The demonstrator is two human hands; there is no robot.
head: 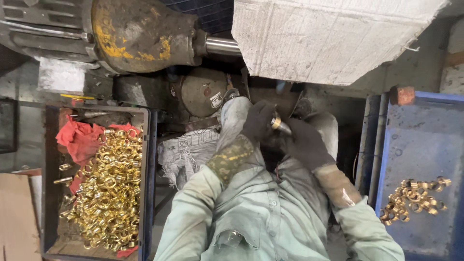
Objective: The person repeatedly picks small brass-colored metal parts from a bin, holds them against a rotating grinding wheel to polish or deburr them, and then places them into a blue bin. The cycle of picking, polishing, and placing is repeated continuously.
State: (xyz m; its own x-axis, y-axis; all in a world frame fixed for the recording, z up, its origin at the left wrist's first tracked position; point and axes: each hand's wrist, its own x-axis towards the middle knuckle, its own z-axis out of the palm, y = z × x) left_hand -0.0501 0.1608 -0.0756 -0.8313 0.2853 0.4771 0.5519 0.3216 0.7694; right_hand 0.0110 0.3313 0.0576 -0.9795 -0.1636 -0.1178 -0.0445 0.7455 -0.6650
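Both hands are gloved in dark fabric and meet just above the centre of the view, in front of the dark opening of a machine.

**Left hand.** The left hand (258,121) is closed, its fingers curled around the near end of a small brass fitting (276,123). A worn, yellow-flecked cuff covers the wrist below it.

**Right hand.** The right hand (304,142) lies at 4 o'clock from the fitting, touching the left hand. Its fingers bend toward a short grey metal tip (284,128) that projects from the fitting. Whether this hand actually grips the tip cannot be told; the fingertips are hidden.

**Workpiece location.** The brass fitting sits between the two hands, held off any surface, at 6 o'clock from a round grey machine housing (200,91).

**Surroundings.**
- At 9 o'clock from the hands: a dark open tray (145,159) holding a large heap of brass rings (108,188) and a red cloth (77,137) at its far end.
- At 3 o'clock: a blue bin (420,135) with a small cluster of brass pieces (413,199) near its lower part.
- At 11 o'clock: a heavy motor body (140,34) with chipped yellow paint, and a bright steel shaft (222,46) leaving it.
- At 1 o'clock: a pale, rough block (333,34).
- At 8 o'clock, between tray and sleeves: a crumpled printed sack (186,152).

Pale green sleeves (193,217) fill the lower centre.
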